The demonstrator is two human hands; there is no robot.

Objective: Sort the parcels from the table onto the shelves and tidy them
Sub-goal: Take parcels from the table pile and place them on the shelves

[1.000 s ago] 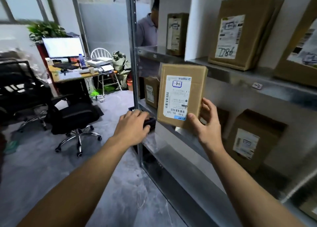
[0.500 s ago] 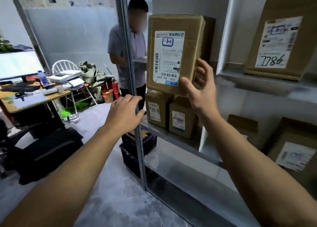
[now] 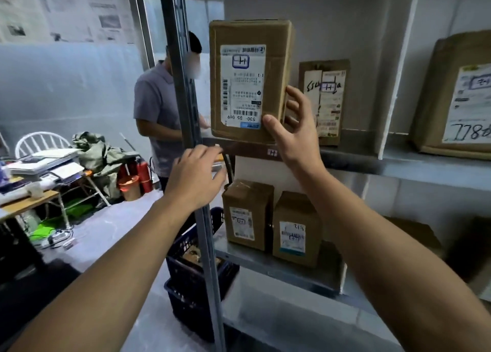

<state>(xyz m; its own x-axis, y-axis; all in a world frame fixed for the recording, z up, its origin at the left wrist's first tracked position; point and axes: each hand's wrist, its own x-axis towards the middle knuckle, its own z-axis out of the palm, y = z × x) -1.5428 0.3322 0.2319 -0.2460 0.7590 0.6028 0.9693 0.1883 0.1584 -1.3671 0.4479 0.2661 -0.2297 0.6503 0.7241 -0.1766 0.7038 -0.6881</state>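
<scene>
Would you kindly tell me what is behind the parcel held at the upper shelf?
Behind and right of the held parcel, a second labelled parcel stands on the upper shelf. Whatever lies directly behind is covered by the held parcel, which the right hand grips.

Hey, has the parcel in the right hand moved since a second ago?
Yes. The parcel, held by the right hand, has gone up: it was below the upper shelf, and now its bottom edge sits level with that shelf's front edge.

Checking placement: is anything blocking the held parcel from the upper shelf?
Nothing visible. The parcel in the right hand is at the front edge of the upper shelf; the second parcel stands farther back, to its right.
</scene>
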